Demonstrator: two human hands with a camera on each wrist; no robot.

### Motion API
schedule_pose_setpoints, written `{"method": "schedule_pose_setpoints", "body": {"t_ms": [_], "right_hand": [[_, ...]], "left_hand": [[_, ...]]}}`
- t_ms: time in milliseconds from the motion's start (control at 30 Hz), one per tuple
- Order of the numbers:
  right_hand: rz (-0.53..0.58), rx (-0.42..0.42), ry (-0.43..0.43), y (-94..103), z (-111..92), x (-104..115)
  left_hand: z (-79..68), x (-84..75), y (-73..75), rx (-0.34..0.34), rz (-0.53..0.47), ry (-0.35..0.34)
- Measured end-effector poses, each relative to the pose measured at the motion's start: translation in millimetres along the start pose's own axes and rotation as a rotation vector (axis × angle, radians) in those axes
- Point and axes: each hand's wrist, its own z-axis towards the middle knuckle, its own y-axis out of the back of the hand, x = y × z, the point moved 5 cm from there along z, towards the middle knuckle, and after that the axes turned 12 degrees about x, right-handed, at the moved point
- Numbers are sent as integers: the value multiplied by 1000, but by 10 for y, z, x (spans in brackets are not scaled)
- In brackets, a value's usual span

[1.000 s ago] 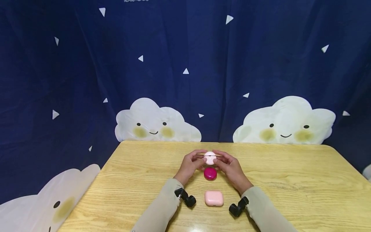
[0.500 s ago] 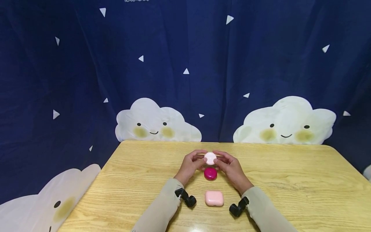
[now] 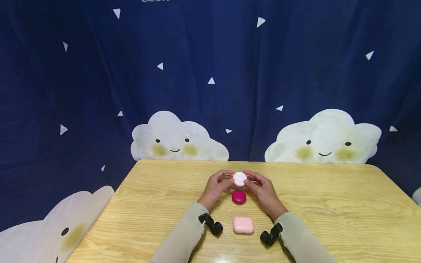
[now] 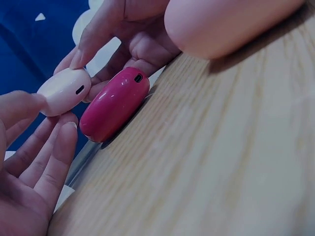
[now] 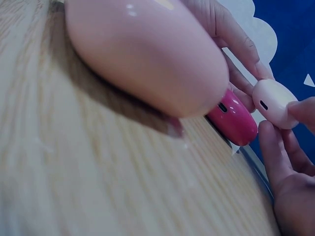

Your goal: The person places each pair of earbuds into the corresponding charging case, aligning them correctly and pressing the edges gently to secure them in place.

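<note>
Between both hands, a pale pink round earbud case (image 3: 240, 179) is held above the table; a small dark port shows on its edge in both wrist views. My left hand (image 3: 217, 186) pinches its left side with thumb and fingertips. On the other side, my right hand (image 3: 262, 188) pinches it in the same way. Just below it in the head view, a glossy magenta round case (image 3: 239, 197) lies on the table, its port visible in the left wrist view (image 4: 138, 77). Closer to the person sits a pink rounded-rectangular earbud case (image 3: 243, 224), large at the edge of both wrist views.
A light wooden table (image 3: 158, 204) spreads under everything. Its far edge meets a dark blue curtain (image 3: 197, 73) with white triangles and smiling clouds. Black wrist cameras (image 3: 215, 227) hang from the sleeves, on either side of the pink rectangular case.
The pale pink case has turned in the fingers: its dark seam faced the head camera a second ago, and now its smooth round face does. It has shifted slightly right. The other cases stay put.
</note>
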Motion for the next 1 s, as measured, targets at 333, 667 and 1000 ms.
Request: {"method": "schedule_pose_setpoints", "body": {"t_ms": [333,667,1000], "right_hand": [[-4,-36,5,15,-4,-23],[-133,-30,-41,8,-14,-8],[-164,-17,-51,3,-18,16]], "left_hand": [[5,59,27,-53,-7,10],[-31,-52,15,-90,1,24],[-111,-233,-45,-103,27,60]]}}
